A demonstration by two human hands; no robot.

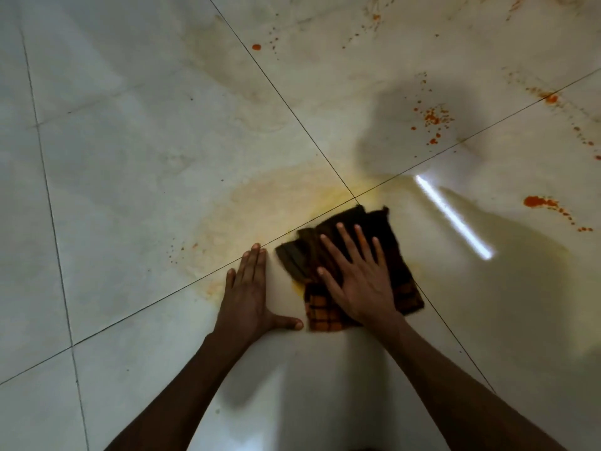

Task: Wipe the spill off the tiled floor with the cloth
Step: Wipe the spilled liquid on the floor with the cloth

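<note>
A dark brown and orange checked cloth (383,229) lies folded on the pale tiled floor (130,157), slightly blurred. My right hand (357,278) presses flat on top of it, fingers spread. My left hand (250,294) rests flat on the bare tile just left of the cloth, thumb pointing toward it, holding nothing. A yellowish smear of the spill (260,206) spreads over the tiles to the upper left of the cloth. Orange-red droplets (434,120) dot the floor farther away on the right.
More orange splashes lie at the right edge (536,201), at the far right grout line (551,99) and at the top centre (256,47). Dark grout lines cross near the cloth. A bright light reflection (455,218) streaks the tile to the right.
</note>
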